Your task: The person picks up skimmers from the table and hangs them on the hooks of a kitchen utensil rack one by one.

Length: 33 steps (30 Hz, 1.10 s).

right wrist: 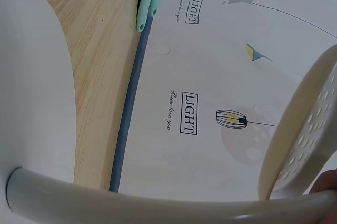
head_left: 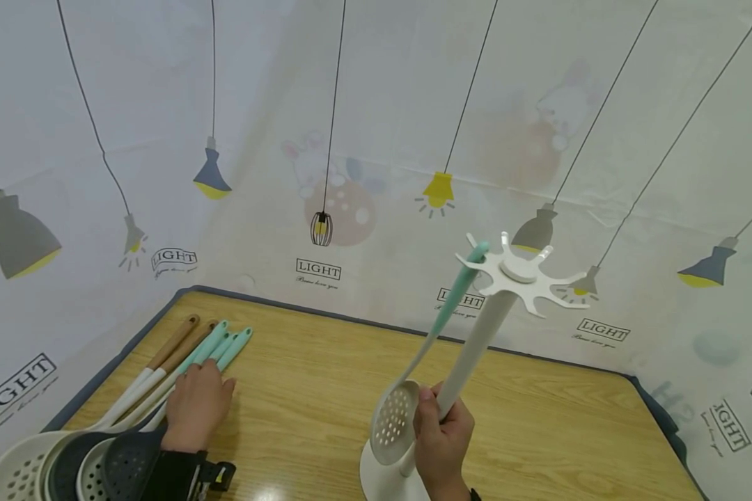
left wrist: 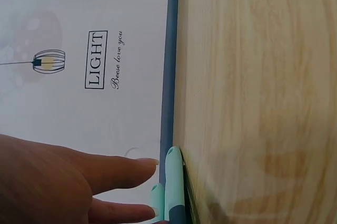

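Note:
My right hand (head_left: 441, 442) grips the pole of a white utensil stand (head_left: 476, 341), which leans to the right in the head view. From one hook of its top ring hangs a pale skimmer (head_left: 396, 423) with a mint handle; its bowl is beside the pole, also seen in the right wrist view (right wrist: 303, 142). On the left, my left hand (head_left: 197, 403) lies over several utensils with mint handles (head_left: 235, 348). In the left wrist view, its fingers reach out straight by a mint handle (left wrist: 174, 182). Part of that hand's contact is hidden.
Two utensils with brown-and-white handles (head_left: 172, 342) lie left of the mint ones. Perforated white and dark heads (head_left: 21, 466) pile up at the table's near left. The wooden table (head_left: 313, 369) ends at a printed cloth backdrop (head_left: 376, 139) with a dark blue edge.

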Motion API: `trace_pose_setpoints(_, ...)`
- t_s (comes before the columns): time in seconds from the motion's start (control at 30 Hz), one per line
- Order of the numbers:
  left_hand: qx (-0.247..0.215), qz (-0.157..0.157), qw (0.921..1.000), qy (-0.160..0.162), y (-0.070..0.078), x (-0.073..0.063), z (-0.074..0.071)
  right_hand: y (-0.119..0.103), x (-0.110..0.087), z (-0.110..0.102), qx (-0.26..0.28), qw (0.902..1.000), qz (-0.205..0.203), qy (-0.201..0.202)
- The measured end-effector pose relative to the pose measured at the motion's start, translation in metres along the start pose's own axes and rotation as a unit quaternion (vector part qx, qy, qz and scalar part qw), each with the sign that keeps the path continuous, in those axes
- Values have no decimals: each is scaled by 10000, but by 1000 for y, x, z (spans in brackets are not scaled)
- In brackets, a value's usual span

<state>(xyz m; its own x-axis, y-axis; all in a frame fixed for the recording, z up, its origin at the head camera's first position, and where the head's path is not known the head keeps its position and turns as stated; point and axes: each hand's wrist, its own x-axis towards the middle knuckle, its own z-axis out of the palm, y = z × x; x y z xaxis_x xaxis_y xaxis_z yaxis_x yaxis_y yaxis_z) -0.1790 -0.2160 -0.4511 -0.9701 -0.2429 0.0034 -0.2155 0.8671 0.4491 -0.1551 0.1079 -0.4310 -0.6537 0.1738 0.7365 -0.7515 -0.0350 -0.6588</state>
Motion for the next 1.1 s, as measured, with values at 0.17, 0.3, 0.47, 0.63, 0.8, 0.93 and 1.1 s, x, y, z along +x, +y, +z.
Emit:
trace_pose_setpoints(0.17,24,-4,10000,-28,-2,1,1,-1,0,0,-8,10000,13,-8)
trace_pose_setpoints(0.3,47,-21,10000,-56,-2,1,1,-3,0,1,-154,9998,161,15)
trace_pose_setpoints(0.47,177,61,9998,86,-3,0,0,-4,0,2,-102,9999,137,-20)
trace_pose_setpoints(0.63,375,120,9988,278,-4,0,1,-3,0,1,-26,10000,63,-26)
trace_pose_setpoints(0.8,397,137,9984,379,-6,1,3,0,-1,0,129,9999,-13,-68)
trace_pose_setpoints(0.93,329,91,9989,306,-9,2,6,2,-1,-1,281,9995,-110,-122)
trace_pose_setpoints(1.1,272,71,9993,239,-12,4,9,3,-1,0,379,9991,-129,-138)
